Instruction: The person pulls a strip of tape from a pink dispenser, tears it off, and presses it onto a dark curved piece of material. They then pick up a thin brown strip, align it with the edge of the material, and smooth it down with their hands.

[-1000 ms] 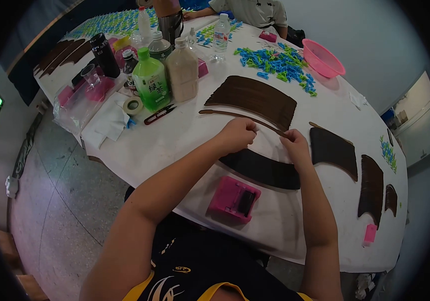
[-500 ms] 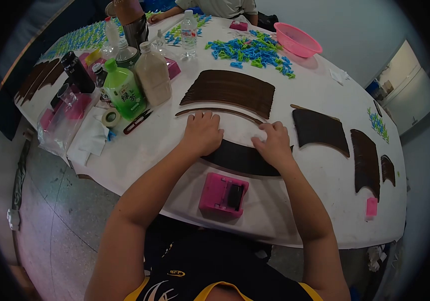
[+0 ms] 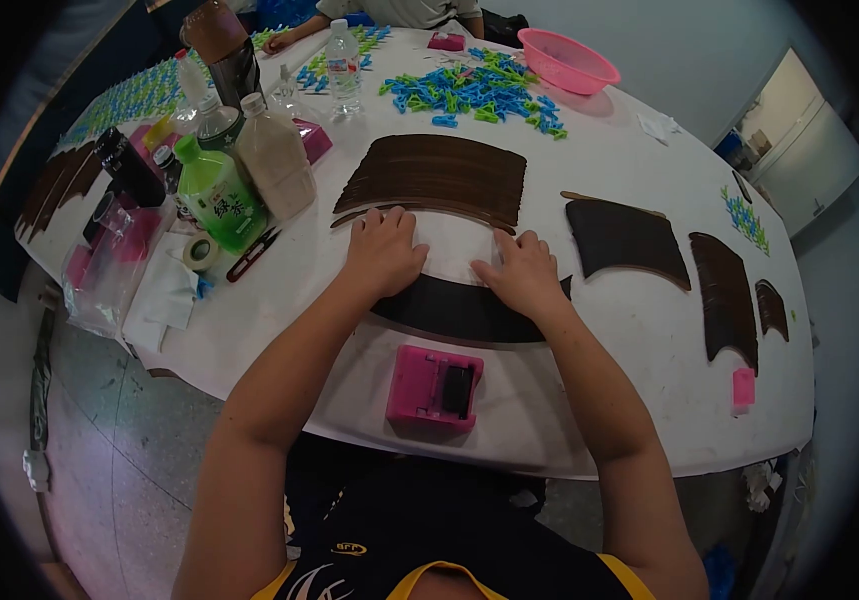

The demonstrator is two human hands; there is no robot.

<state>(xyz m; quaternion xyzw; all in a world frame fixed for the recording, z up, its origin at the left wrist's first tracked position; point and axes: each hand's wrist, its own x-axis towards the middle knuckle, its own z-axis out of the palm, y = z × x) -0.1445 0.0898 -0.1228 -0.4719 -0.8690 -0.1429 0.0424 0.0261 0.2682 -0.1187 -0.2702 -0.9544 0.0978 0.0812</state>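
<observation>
A stack of thin, curved dark-brown strips (image 3: 434, 180) lies fanned together on the white table. Along its near edge runs one strip (image 3: 441, 208), close against the others. The fingertips of my left hand (image 3: 384, 250) rest at this strip's left part, fingers stretched forward and holding nothing. At its right end my right hand (image 3: 524, 275) touches with bent fingers, thumb held apart. Just below both hands is a curved black piece (image 3: 459, 308), partly covered by them. Closer to my body sits a pink block-like device (image 3: 419, 385) with a black roller-like part.
To the right lie a black curved panel (image 3: 624, 240), brown strips (image 3: 724, 295) and a small pink block (image 3: 742, 390). Bottles, including a green one (image 3: 219, 200), a tape roll (image 3: 199, 252) and scissors-like snips (image 3: 251, 255) crowd the left. Blue-green clips (image 3: 469, 88), a pink basin (image 3: 569, 60) and another person's arm (image 3: 294, 35) are beyond.
Both hands have moved forward, bringing the loose strip up against the near edge of the brown stack. The gap between them has closed. The whole view has shifted slightly.
</observation>
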